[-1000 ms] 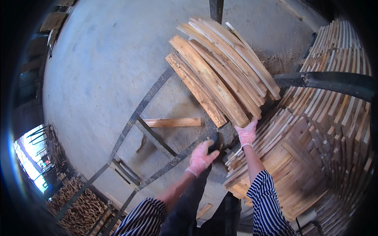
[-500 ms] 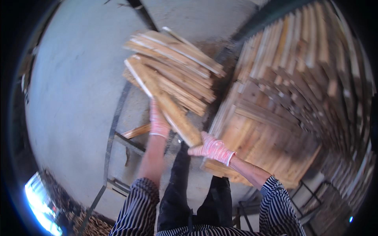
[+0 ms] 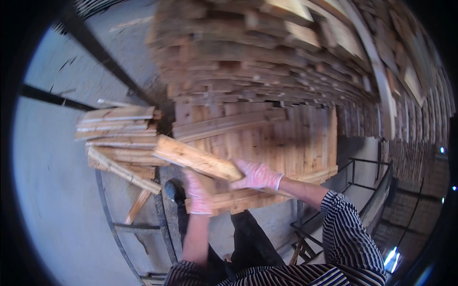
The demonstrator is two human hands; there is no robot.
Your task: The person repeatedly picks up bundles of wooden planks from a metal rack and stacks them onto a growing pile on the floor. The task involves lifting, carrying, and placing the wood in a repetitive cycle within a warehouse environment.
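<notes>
Both hands are gloved in pink-and-white knit and work over the left part of the wooden panel. The right hand (image 3: 257, 175) is closed around the near end of the held board (image 3: 196, 159), its fingers wrapped over the end and edge. The left hand (image 3: 199, 193) is at the board's lower edge, fingers pointing up and away from the wearer; owing to blur and overlap, I cannot tell whether they grip the wood or merely touch it.

The held board is raised and slanted — its far end up and to the left, its near end down and to the right. In this view the far end meets the right side of a pile of planks (image 3: 117, 126). One narrow plank (image 3: 125, 170) lies askew across the front of that pile, and a further short board (image 3: 137, 207) shows below it, between the rails of a dark metal frame (image 3: 136, 228).

The wooden panel (image 3: 305, 143) consists of planks laid side by side, with a few strips (image 3: 229, 124) lying across its far left part. Beyond it rises a tall stack of timber (image 3: 267, 71), its ends uneven and smeared by motion blur. A second frame (image 3: 369, 160) of thin dark bars stands at right. The wearer's dark shoe (image 3: 175, 189) is visible just left of the left hand — striped sleeves (image 3: 350, 229) cover the upper forearms.
</notes>
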